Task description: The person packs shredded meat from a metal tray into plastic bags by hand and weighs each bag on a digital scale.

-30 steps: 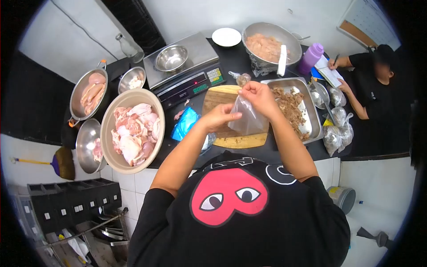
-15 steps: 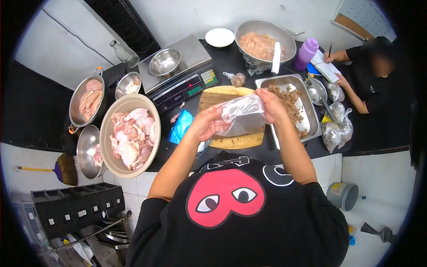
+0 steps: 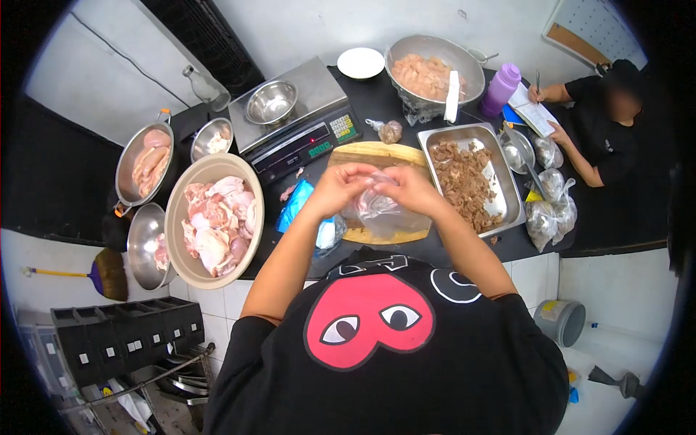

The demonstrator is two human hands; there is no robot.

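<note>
Plainly, the plastic bag is see-through and crinkled.

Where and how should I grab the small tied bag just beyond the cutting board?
Probably by the bunched neck of the tied bag, pinched from above on the left side. The neck sticks out leftward from the rounded, filled body, with nothing lying over it. Your left hand, at the clear bag, suits that side.

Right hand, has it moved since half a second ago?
Yes: judged against the cutting board, the right hand has moved leftward, from the board's right edge to over the board, close to the left hand.
</note>
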